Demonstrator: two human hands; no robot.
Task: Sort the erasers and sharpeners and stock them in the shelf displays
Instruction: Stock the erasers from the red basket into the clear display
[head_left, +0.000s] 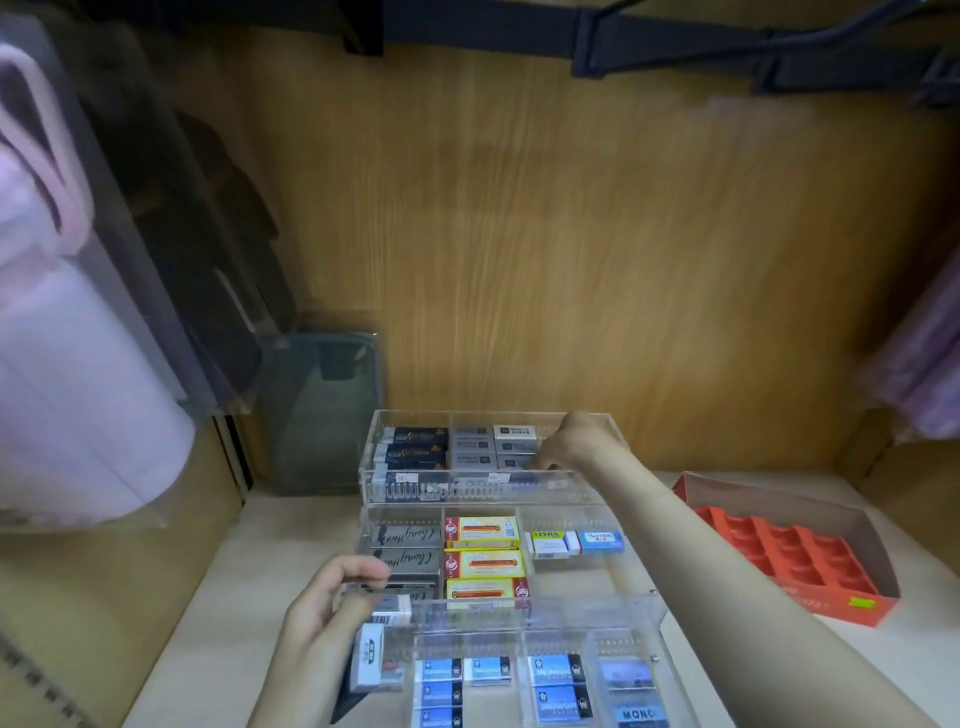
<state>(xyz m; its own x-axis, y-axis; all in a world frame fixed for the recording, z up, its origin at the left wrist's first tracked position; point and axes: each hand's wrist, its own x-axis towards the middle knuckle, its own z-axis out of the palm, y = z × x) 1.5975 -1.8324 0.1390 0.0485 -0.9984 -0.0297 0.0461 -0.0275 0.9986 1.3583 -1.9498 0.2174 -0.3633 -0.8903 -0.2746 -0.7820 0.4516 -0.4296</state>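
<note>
- Pinching: left hand (322, 605), thumb and fingers curled round a grey-and-white eraser (393, 609), at the left end of the middle tier's front wall.
- White-sleeved eraser (370, 659), just below that hand; cannot tell whether it is held.
- Right hand (571, 441), reaching into the top tier's right compartment, fingertips bent downward; cannot tell whether they have hold of anything.
- Acrylic display (597, 605), three stepped tiers, standing mid-shelf toward the front edge.
- Top tier: dark blue boxes (418, 441) left, grey boxes (472, 447) centre.
- Middle tier: script-marked grey boxes (408, 545) left, yellow-and-red boxes (483, 564) centre, a white eraser (550, 543) touching a blue one (600, 540) right.
- Bottom tier: blue-sleeved erasers (558, 686).
- Red carton (795, 551) with moulded insert, at the shelf's right edge, apart from the display.
</note>
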